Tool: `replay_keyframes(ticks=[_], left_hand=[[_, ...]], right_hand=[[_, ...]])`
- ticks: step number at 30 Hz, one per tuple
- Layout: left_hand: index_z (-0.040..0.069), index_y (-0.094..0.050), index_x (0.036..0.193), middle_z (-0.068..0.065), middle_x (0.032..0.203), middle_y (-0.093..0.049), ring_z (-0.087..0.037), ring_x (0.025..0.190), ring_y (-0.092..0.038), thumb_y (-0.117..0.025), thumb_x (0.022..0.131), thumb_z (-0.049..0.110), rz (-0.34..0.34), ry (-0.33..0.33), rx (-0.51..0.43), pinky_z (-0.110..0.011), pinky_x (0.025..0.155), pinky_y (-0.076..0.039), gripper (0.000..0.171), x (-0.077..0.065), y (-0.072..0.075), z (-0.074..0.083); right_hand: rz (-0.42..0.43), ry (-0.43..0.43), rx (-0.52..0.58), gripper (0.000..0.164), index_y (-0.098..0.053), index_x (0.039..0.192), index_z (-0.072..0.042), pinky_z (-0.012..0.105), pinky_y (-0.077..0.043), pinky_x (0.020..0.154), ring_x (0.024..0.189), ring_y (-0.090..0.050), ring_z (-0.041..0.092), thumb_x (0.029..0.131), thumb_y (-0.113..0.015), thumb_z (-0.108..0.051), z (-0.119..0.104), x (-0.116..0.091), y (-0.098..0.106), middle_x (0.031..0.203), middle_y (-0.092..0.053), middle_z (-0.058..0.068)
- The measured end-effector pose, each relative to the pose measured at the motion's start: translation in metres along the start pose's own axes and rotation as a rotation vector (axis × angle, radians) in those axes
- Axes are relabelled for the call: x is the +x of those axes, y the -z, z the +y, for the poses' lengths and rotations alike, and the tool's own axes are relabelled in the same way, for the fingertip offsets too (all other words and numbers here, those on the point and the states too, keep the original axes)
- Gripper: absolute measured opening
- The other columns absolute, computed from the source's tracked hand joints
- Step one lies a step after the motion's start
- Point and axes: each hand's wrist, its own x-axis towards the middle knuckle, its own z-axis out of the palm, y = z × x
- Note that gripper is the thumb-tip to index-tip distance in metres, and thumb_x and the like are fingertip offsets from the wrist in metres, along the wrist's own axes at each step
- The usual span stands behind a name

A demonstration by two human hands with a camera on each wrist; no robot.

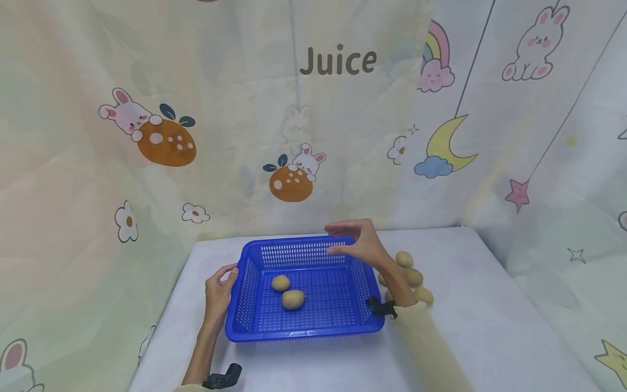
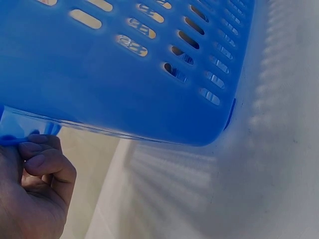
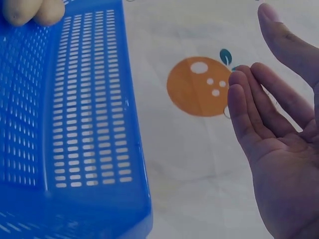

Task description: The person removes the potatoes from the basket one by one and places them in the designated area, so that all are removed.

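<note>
A blue plastic basket [image 1: 323, 333] with slotted walls stands on the white table. Two potatoes [image 1: 293, 299] lie inside it, left of the middle. At its left rim my left hand [image 1: 217, 294] grips the edge; the left wrist view shows that hand [image 2: 37, 194] with fingers curled at the rim of the basket [image 2: 99, 74]. My right hand [image 1: 362, 245] is raised over the far right corner, thumb and fingers apart, holding nothing. In the right wrist view its palm [image 3: 289, 174] is bare, away from the basket wall [image 3: 99, 209].
Several more potatoes [image 1: 413, 277] lie on the table to the right of the basket, partly hidden by my right forearm. A printed cloth [image 1: 235, 136] with rabbits and oranges hangs behind the table [image 1: 480, 326].
</note>
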Motion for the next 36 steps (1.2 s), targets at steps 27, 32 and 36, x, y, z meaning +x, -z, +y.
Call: replay_keyframes(ticks=[27,32,36], left_hand=[[0.001,-0.069,0.140,-0.023,0.111,-0.081,-0.007,0.069,-0.076,-0.058,0.115,0.030,0.007,-0.001,-0.006,-0.022,0.063,-0.061,0.040,0.000,0.001,0.001],[0.000,-0.068,0.141,-0.025,0.114,-0.080,-0.007,0.070,-0.076,-0.057,0.115,0.031,-0.003,-0.001,-0.019,-0.023,0.064,-0.061,0.042,0.000,0.001,0.001],[0.001,-0.066,0.143,-0.027,0.118,-0.079,-0.006,0.071,-0.076,-0.057,0.115,0.032,-0.010,0.010,-0.011,-0.021,0.064,-0.061,0.043,0.000,0.002,0.001]], right_hand=[[-0.264,-0.114,-0.258,0.058,-0.079,0.126,-0.001,0.053,-0.063,0.102,0.112,-0.080,0.032,0.075,-0.103,-0.017,0.013,0.023,-0.060,0.123,-0.082,0.016],[-0.328,-0.169,-0.294,0.059,-0.079,0.126,0.000,0.050,-0.063,0.102,0.113,-0.080,0.032,0.074,-0.103,-0.017,0.015,0.023,-0.069,0.123,-0.082,0.016],[-0.383,-0.174,-0.331,0.060,-0.079,0.126,0.001,0.042,-0.065,0.099,0.111,-0.080,0.029,0.074,-0.103,-0.019,0.017,0.023,-0.077,0.124,-0.081,0.017]])
